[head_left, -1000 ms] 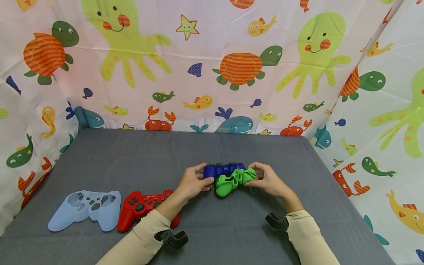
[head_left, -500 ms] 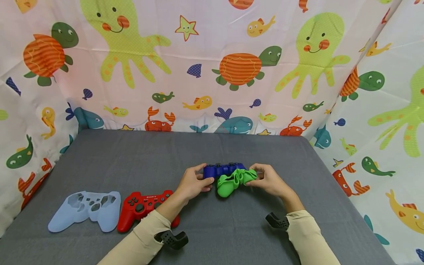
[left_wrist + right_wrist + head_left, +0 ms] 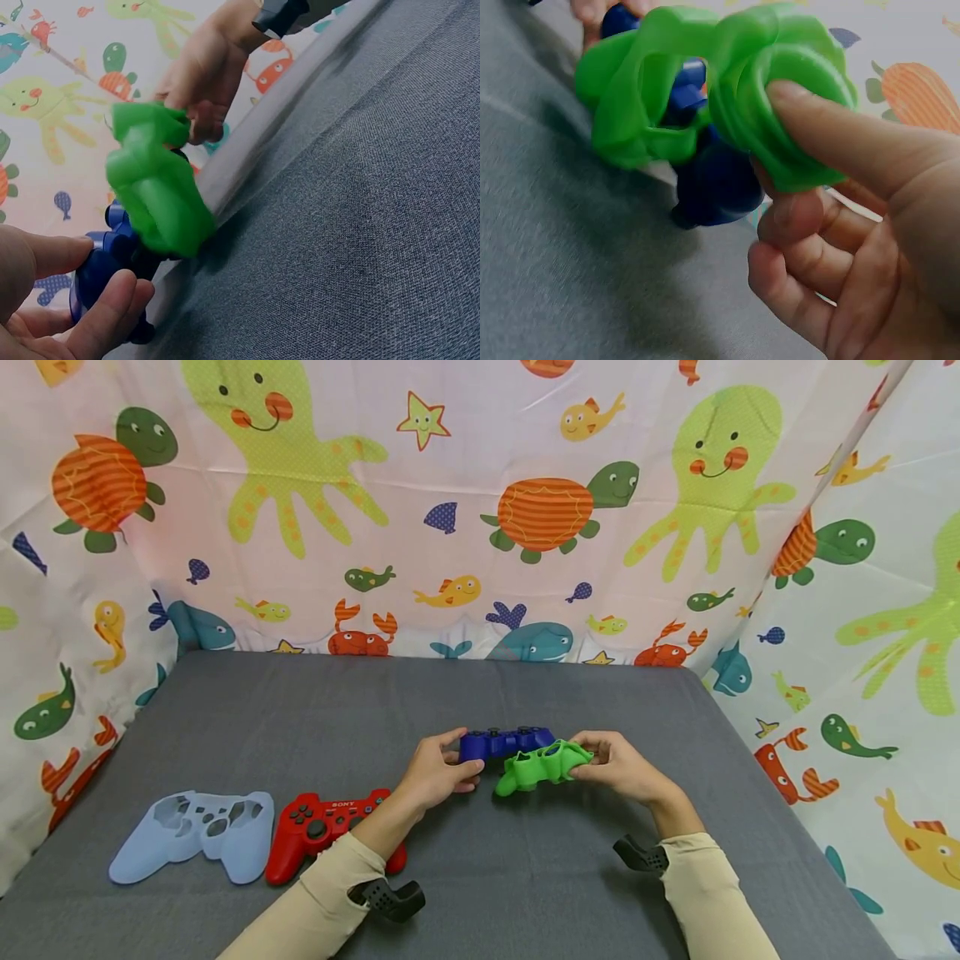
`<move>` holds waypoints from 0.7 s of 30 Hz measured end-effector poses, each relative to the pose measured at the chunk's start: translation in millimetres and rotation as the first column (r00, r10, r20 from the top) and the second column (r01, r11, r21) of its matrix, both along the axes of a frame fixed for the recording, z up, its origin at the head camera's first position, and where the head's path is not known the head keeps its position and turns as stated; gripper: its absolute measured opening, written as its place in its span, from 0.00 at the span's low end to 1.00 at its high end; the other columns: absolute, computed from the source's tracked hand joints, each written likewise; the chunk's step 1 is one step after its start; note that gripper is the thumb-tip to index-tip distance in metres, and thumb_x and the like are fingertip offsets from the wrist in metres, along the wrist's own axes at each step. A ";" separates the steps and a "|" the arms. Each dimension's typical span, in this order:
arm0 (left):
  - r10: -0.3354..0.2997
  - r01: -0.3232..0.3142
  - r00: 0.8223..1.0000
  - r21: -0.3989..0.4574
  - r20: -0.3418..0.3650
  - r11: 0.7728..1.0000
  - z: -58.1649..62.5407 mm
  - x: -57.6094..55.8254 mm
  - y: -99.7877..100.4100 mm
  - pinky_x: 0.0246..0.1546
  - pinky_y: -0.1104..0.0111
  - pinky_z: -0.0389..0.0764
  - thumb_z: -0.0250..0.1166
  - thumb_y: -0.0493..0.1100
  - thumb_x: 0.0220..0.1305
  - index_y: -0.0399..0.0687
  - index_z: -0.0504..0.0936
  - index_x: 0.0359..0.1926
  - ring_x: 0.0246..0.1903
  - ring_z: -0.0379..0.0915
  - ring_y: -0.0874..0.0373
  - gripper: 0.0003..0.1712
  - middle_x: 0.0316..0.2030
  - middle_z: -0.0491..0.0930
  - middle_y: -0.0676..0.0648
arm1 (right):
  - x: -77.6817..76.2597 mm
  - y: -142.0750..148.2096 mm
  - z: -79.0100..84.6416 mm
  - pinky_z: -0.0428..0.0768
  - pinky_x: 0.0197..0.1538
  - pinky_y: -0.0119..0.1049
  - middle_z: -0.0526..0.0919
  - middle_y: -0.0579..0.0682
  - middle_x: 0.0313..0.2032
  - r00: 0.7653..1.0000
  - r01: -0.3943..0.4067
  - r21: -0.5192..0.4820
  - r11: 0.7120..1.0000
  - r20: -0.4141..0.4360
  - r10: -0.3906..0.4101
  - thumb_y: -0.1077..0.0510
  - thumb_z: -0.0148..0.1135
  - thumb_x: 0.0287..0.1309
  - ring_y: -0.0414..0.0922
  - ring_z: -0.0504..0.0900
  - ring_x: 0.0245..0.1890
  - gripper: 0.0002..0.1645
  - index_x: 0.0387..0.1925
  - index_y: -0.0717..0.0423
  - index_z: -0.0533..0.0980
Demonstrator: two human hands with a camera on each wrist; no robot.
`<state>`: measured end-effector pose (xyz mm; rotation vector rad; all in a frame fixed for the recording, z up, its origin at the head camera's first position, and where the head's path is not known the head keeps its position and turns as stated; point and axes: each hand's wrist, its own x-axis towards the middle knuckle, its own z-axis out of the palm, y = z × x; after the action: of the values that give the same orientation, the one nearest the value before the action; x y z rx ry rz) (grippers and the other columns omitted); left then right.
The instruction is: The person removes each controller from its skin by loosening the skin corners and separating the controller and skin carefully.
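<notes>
A blue game controller (image 3: 498, 743) is held by its left end in my left hand (image 3: 438, 770), thumb and fingers pinching the grip in the left wrist view. My right hand (image 3: 618, 767) pinches the right end of a soft green silicone controller cover (image 3: 536, 766). In the head view the cover overlaps the front and right part of the controller. From the right wrist, the cover (image 3: 660, 97) shows open holes, with the blue controller (image 3: 720, 184) behind and below it. My right thumb presses into the cover's rounded end.
On the grey cloth-covered table (image 3: 300, 710), a light blue controller cover (image 3: 198, 835) lies at the left. Beside it is a red controller (image 3: 318, 827), partly hidden by my left forearm. Printed curtains (image 3: 450, 468) enclose the back and sides.
My right hand has moved slightly to the right, pulling the green cover with it. The cover has turned and its left end has risen. My left hand and the blue controller stay nearly still.
</notes>
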<state>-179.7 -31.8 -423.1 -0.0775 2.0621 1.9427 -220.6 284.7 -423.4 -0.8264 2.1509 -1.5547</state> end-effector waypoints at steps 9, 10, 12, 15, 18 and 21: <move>-0.013 0.013 1.000 -0.009 -0.014 1.000 -0.4 -0.1 -0.9 0.37 0.60 0.88 0.68 0.32 0.65 0.44 0.63 0.76 0.39 0.88 0.43 0.41 0.53 0.83 0.30 | 1.9 5.6 6.5 0.81 0.33 0.32 0.85 0.39 0.35 1.000 -0.017 -0.110 0.994 0.024 0.020 0.75 0.57 0.62 0.33 0.79 0.29 0.19 0.48 0.53 0.79; -0.016 0.015 1.000 -0.012 -0.018 1.000 -0.4 -0.1 -1.0 0.37 0.59 0.88 0.68 0.31 0.64 0.43 0.64 0.75 0.39 0.88 0.43 0.40 0.53 0.83 0.30 | 2.0 6.3 7.0 0.81 0.33 0.31 0.85 0.38 0.35 0.999 -0.015 -0.127 0.992 0.027 0.018 0.75 0.56 0.62 0.32 0.80 0.29 0.20 0.48 0.52 0.79; -0.021 0.021 0.999 -0.017 -0.029 1.000 -1.3 -0.4 -1.3 0.37 0.58 0.88 0.69 0.31 0.63 0.43 0.66 0.74 0.38 0.88 0.43 0.39 0.51 0.84 0.30 | 2.1 7.2 8.4 0.81 0.33 0.30 0.85 0.37 0.36 0.999 -0.008 -0.157 0.988 0.033 0.013 0.76 0.55 0.61 0.32 0.81 0.30 0.21 0.48 0.51 0.79; -0.027 0.025 0.999 -0.039 -0.044 0.999 -2.9 -1.1 -1.3 0.35 0.58 0.88 0.70 0.30 0.62 0.44 0.69 0.71 0.35 0.88 0.45 0.37 0.47 0.85 0.31 | 2.3 8.6 11.0 0.81 0.35 0.28 0.86 0.37 0.37 0.999 -0.005 -0.210 0.978 0.048 0.015 0.75 0.55 0.63 0.32 0.82 0.32 0.22 0.50 0.51 0.78; -0.035 0.032 0.998 -0.073 -0.050 0.997 -4.1 -1.3 -1.5 0.33 0.59 0.88 0.71 0.31 0.61 0.45 0.70 0.68 0.32 0.87 0.48 0.36 0.45 0.85 0.32 | 2.8 9.7 13.8 0.80 0.36 0.27 0.85 0.38 0.38 0.997 -0.012 -0.267 0.964 0.066 0.030 0.72 0.56 0.66 0.32 0.81 0.32 0.18 0.52 0.51 0.77; -0.052 0.045 0.997 -0.115 -0.055 0.992 -4.4 -1.0 -1.7 0.32 0.60 0.87 0.72 0.32 0.60 0.46 0.70 0.67 0.31 0.86 0.52 0.35 0.44 0.85 0.34 | 3.7 10.6 16.0 0.79 0.36 0.28 0.84 0.38 0.38 0.996 -0.020 -0.307 0.952 0.076 0.045 0.68 0.58 0.69 0.33 0.80 0.32 0.15 0.53 0.52 0.76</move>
<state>-180.7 -33.5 -427.5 0.0044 2.1906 1.8181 -217.0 295.3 -407.3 -0.8692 1.8552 -1.9001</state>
